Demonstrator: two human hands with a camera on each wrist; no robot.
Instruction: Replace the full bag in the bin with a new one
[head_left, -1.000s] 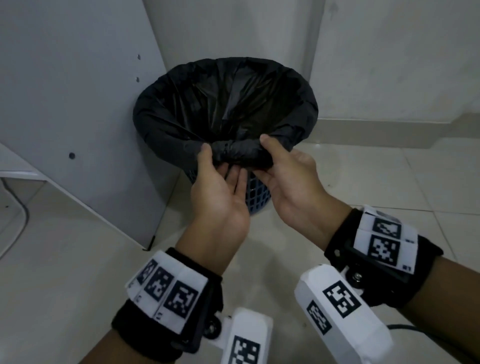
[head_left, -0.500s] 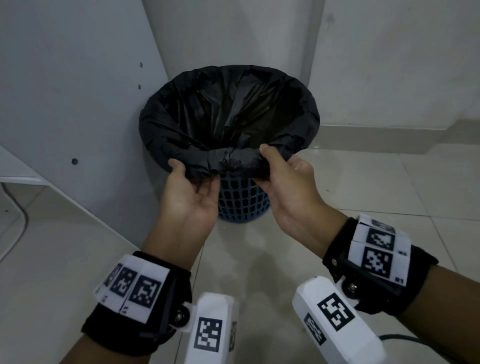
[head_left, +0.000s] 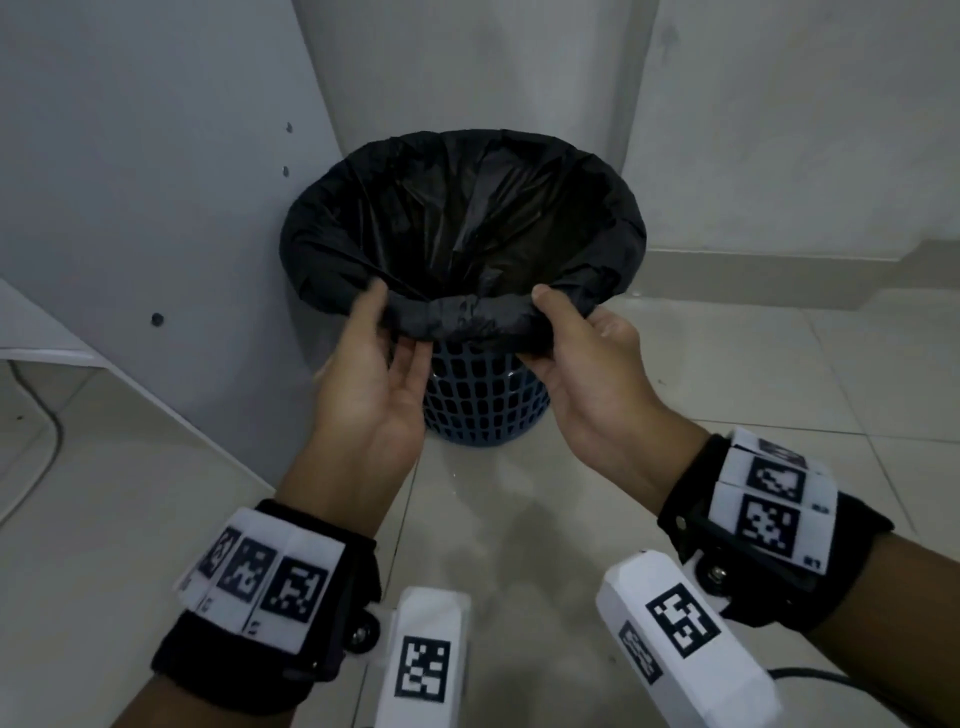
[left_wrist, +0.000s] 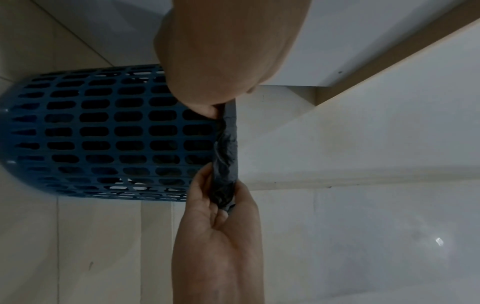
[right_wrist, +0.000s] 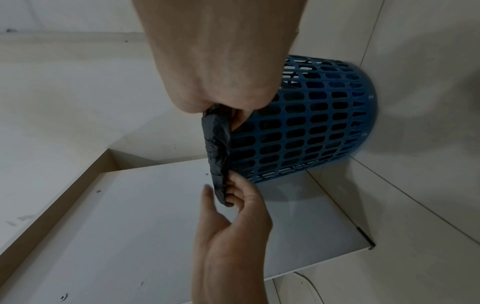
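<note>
So the blue mesh bin (head_left: 485, 400) sits on the tile floor (head_left: 727, 374), tucked just right of a white cabinet panel (head_left: 130, 182); a black bag (head_left: 462, 228) lines it, edge rolled over the rim; left hand (head_left: 371, 384) is at the near-left of that rim, thumb on top and fingers under the rolled edge, pinching it loosely; right hand (head_left: 587, 364) is at the near-right of the rim, thumb over and fingers curled beneath, gripping the same roll

Black bag (head_left: 467, 218) lining upright blue lattice bin (head_left: 483, 400), its rolled edge over the rim.
</note>
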